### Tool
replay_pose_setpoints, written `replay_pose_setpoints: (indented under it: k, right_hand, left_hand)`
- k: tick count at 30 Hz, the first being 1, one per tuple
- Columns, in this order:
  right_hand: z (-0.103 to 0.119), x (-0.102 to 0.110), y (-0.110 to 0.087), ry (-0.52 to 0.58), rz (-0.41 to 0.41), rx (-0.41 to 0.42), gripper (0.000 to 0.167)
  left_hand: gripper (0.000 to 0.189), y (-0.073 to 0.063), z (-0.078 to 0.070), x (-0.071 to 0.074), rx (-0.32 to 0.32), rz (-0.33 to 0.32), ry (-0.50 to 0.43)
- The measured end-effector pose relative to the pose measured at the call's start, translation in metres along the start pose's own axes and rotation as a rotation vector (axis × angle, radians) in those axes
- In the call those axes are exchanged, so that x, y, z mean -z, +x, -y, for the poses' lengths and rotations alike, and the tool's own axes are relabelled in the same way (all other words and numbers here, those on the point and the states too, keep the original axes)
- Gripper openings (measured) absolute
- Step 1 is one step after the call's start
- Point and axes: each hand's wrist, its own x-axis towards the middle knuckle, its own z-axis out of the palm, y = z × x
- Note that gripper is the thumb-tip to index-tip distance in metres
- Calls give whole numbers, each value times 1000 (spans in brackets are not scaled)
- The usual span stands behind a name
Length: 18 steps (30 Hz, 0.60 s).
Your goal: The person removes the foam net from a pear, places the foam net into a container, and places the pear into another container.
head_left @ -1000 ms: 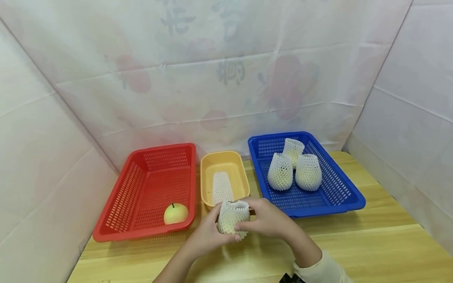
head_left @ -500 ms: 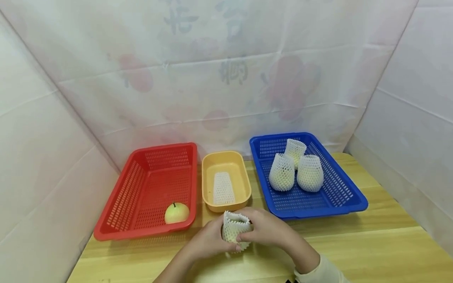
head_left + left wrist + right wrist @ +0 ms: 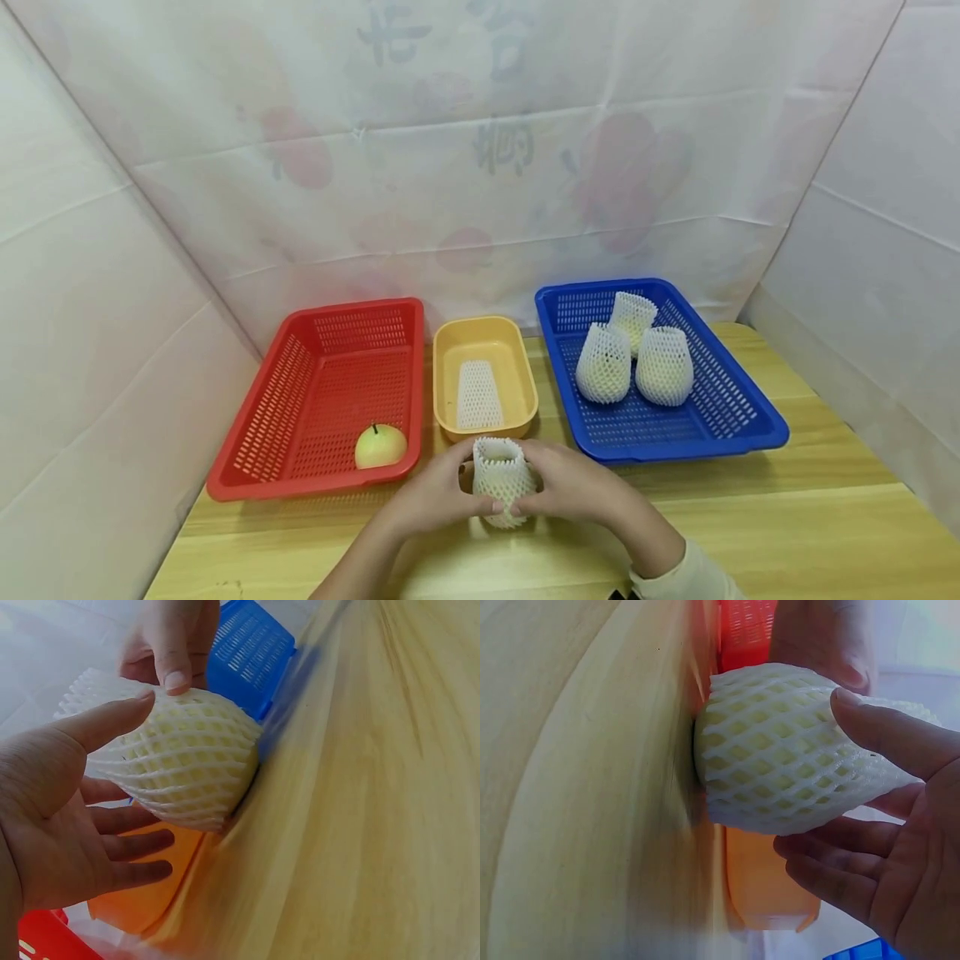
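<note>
A pale yellow pear (image 3: 772,750) in a white foam net sleeve (image 3: 501,492) stands upright on the wooden table, the sleeve's open end up. My left hand (image 3: 438,498) cups it from the left, thumb on the front of the net, fingers spread around the far side. From the right, my right hand (image 3: 570,487) holds it with the thumb on the net and fingers curved behind. In the left wrist view, both thumbs (image 3: 176,675) lie against the netting. The pear's yellow underside shows below the net's edge in the right wrist view.
A red basket (image 3: 247,492) at left holds one bare pear (image 3: 380,447). Behind my hands, a yellow tray (image 3: 525,367) contains a flat foam net (image 3: 478,396). The blue basket (image 3: 750,442) at right has three netted pears (image 3: 664,367). Fabric walls (image 3: 480,167) enclose the table.
The netted pear has come down toward me onto the table, from close by the yellow tray. Its sleeve's top has gone from uneven to standing straighter. Both hands remain around it.
</note>
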Motion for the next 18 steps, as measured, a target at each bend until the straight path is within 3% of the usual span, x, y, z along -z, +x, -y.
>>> replay_pose_setpoints:
  k: [10, 18]
  right_hand:
    - [1, 1, 1, -6, -29, 33, 45]
    - [8, 4, 0, -51, -96, 81, 31]
  left_hand:
    - [42, 2, -1, -2, -37, -115, 82]
    - [24, 3, -1, -1, -92, -164, 57]
